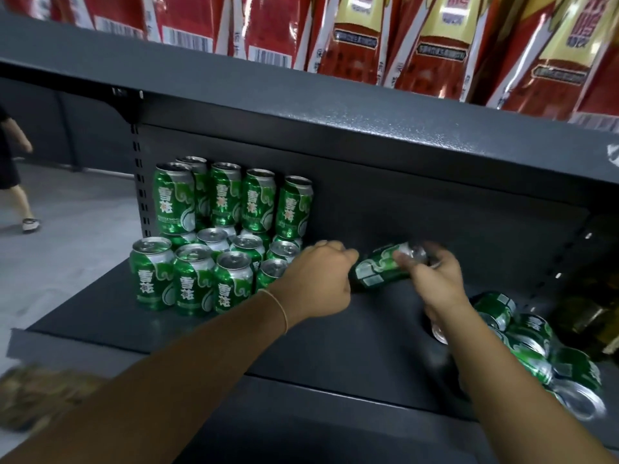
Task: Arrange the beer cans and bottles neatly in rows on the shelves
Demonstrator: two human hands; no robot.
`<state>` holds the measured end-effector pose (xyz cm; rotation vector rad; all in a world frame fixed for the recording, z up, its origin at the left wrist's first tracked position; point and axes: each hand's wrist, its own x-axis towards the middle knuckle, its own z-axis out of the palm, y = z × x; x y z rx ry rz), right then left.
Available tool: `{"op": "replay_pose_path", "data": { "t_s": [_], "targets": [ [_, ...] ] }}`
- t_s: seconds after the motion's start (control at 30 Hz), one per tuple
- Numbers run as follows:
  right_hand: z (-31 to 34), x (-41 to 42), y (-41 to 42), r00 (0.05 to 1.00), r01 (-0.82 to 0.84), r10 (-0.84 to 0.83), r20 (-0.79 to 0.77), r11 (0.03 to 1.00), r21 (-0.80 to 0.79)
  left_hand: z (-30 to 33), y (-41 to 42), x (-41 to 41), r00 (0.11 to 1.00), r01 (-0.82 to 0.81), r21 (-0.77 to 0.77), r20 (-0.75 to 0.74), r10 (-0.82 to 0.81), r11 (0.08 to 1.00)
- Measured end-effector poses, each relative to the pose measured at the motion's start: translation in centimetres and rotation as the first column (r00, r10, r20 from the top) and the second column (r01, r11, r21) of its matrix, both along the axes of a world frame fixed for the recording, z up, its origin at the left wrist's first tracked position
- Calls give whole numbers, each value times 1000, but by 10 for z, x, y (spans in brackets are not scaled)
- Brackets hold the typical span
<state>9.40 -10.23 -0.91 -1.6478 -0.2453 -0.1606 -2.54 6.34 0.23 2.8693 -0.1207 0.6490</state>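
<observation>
Your right hand (435,279) grips a green beer can (385,267) tilted on its side above the dark shelf (234,333). Your left hand (318,279) closes its curled fingers around that can's lower end, at nine o'clock from the right hand. At nine o'clock from both hands, the stacked cans (214,236) stand upright in rows, two tiers at the back against the panel. At four o'clock from your right hand, loose cans (536,349) lie tumbled on the shelf's edge. Red packages (435,45) fill the shelf above.
</observation>
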Motion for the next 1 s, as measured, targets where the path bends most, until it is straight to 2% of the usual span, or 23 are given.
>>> {"op": "replay_pose_path", "data": {
  "t_s": [0.07, 0.2, 0.33, 0.53, 0.7, 0.8, 0.87, 0.93, 1.0],
  "targets": [
    [13, -6, 6, 998, -18, 12, 67, 997, 80, 4, 7, -3, 1000, -12, 7, 18, 12, 1000],
    [31, -19, 26, 994, -80, 61, 86, 968, 240, 9, 22, -13, 999, -25, 13, 39, 24, 1000],
    [35, -27, 52, 980, -176, 146, 134, 952, 250, 11, 42, -20, 994, -66, -34, 85, 69, 997],
    [38, -44, 89, 938, -336, 291, 189, 897, 287, 16, 75, -33, 997, -44, -313, 39, 59, 949],
    [47, -61, 121, 883, -469, 422, 203, 808, 357, 20, 96, -44, 999, -41, -597, -28, 31, 801],
    [52, -72, 140, 862, -504, 478, 168, 779, 374, 21, 107, -50, 994, -32, -713, 47, 94, 700],
    [56, -76, 151, 886, -463, 445, 132, 838, 288, 22, 113, -55, 975, -83, -665, 99, 197, 743],
    [60, -80, 161, 918, -393, 387, 83, 917, 73, 20, 119, -61, 949, -143, -558, 156, 273, 818],
    [63, -80, 168, 932, -350, 359, 38, 925, -146, 15, 125, -65, 935, -185, -512, 170, 310, 839]
  ]
}}
